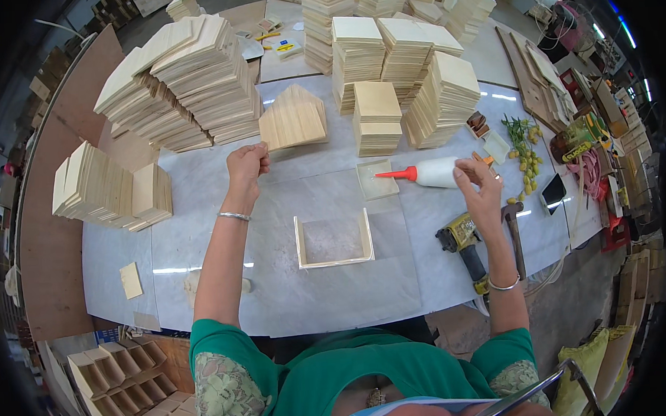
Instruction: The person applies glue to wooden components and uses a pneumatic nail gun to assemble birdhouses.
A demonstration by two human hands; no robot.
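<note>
My left hand (249, 165) pinches the near left corner of a pointed, house-shaped wooden panel (293, 120), which is raised a little off the table in front of the tall stacks. By the base of a white glue bottle (434, 172) is my right hand (481, 190), its fingers loosely curved and apart, not wrapped round it. The bottle lies on its side, its red nozzle pointing left over a small, shallow, pale wooden piece (377, 191). Nearer to me, between my forearms, a three-sided wooden frame (337, 263) stands on the table, its open side facing away.
Stacks of wooden panels (204, 72) fill the back left, with more stacks (359, 51) at the back middle. On the right lie a nail gun (465, 247), a hammer (514, 237), a phone (553, 192) and yellow fruit on stems (528, 170). Wooden boxes (117, 373) sit below left.
</note>
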